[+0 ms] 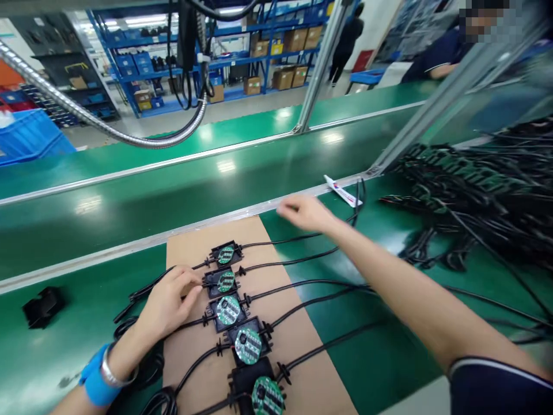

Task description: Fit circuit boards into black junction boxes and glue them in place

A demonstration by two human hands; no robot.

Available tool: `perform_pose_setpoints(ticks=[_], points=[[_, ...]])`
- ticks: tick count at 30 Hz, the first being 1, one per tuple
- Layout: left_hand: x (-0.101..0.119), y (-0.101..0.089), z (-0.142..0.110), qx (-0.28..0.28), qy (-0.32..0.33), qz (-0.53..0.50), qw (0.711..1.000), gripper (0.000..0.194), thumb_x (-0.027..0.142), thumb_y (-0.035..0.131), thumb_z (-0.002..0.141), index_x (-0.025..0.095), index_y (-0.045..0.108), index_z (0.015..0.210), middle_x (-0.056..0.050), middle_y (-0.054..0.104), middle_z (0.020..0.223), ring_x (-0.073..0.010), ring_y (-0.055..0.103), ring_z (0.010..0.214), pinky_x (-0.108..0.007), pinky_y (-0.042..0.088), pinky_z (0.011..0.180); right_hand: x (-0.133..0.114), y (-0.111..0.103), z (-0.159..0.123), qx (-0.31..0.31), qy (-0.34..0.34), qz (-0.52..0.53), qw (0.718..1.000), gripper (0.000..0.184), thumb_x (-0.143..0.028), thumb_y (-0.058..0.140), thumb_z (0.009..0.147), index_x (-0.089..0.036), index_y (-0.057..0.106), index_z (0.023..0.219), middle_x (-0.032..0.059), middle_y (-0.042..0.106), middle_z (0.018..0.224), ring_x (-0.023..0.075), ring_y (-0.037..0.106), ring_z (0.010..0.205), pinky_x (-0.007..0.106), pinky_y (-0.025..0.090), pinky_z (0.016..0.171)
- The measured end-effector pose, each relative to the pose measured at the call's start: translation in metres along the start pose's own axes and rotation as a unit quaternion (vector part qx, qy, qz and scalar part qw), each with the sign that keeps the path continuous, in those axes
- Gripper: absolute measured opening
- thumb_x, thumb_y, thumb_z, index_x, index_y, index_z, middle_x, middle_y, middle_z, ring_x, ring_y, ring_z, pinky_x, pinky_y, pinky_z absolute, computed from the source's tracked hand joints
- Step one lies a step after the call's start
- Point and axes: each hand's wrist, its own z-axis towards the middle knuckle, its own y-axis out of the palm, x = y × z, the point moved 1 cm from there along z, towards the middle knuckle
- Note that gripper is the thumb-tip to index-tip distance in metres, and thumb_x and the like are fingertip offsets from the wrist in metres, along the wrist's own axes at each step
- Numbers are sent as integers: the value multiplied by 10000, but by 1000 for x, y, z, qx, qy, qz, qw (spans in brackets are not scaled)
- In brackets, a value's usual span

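Several black plastic housings with round green circuit boards run in a row along a brown cardboard sheet (190,248). Black cables leave them on both sides. My left hand (173,300) is at the left edge of the second housing from the back (211,284), its thumb and fingertips drawn together there; what lies between them is hidden. Its wrist wears a blue band (100,374) and a metal bracelet. Raised near the cardboard's far right corner, my right hand (305,212) has curled, slightly blurred fingers. Anything inside it cannot be made out. The nearest circuit board (268,396) tilts out of its housing.
A white tube (343,191) lies by the metal edge strip. Piled cables with boards (466,184) fill the right side. A black plastic part (43,306) sits at left. A metal conduit (129,135) hangs overhead; an upright post (319,69) stands beyond. Two people are farther back.
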Motion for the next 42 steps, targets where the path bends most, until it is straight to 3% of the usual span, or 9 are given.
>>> perform_pose_setpoints(ticks=[2,5,9,15,19,21,25,30,42], points=[[2,-7,1,21,4,-18,1000,169,329,503,954,243,648,943,-38,679,1045,-202,642,1015,-341,516,904,46,-33,14,71,146,-28,986,324,-299,473,981,-61,684,1043,212,655,1144,302,586,1127,478,418,1025],[6,-14,3,28,1,-42,999,177,361,520,950,256,661,934,-33,682,1055,-203,648,1028,-335,525,906,91,-57,19,117,283,-26,952,376,-373,594,952,-101,615,1211,161,587,1284,292,539,1221,534,403,1064],[17,-15,20,18,-6,-69,997,213,420,537,940,262,677,912,-35,691,1046,-214,659,986,-338,542,853,88,-53,15,158,326,39,931,393,-403,620,947,-130,603,1229,123,591,1271,242,584,1152,475,488,1001],[65,-3,80,2,-12,-203,979,366,487,455,975,202,594,1158,-84,690,1116,-209,670,995,-346,552,851,-25,-24,7,146,176,257,939,426,-508,482,974,-126,651,893,26,639,816,151,607,739,295,521,679],[95,5,92,-60,17,-242,968,397,499,380,1000,178,592,903,-41,681,806,-153,637,685,-264,513,630,-103,-11,-27,101,25,387,916,583,-702,416,903,-158,624,884,11,587,739,128,537,634,261,469,575],[101,6,84,-26,5,-255,967,414,492,383,997,179,573,804,-8,628,674,-119,566,556,-230,454,546,-121,-9,-48,92,-27,428,899,594,-738,426,882,-167,585,849,13,560,732,122,508,633,253,452,575],[101,12,66,52,-49,-319,945,431,558,447,959,170,611,868,10,580,634,-97,517,517,-198,409,491,-132,3,-73,68,-104,452,883,448,-610,518,922,-175,569,828,20,586,736,124,510,652,246,450,601],[96,26,52,-19,-57,-441,895,617,763,388,898,169,556,884,15,543,643,-95,503,515,-203,423,481,-145,16,-83,39,-134,502,854,457,-592,430,971,-196,546,776,10,589,626,132,536,558,262,463,557],[88,28,29,-81,-66,-388,916,528,672,398,943,186,483,757,38,481,579,-92,457,498,-204,369,474,-145,39,-91,-1,-125,485,866,461,-556,427,984,-189,595,760,22,637,648,158,590,552,273,465,503]])
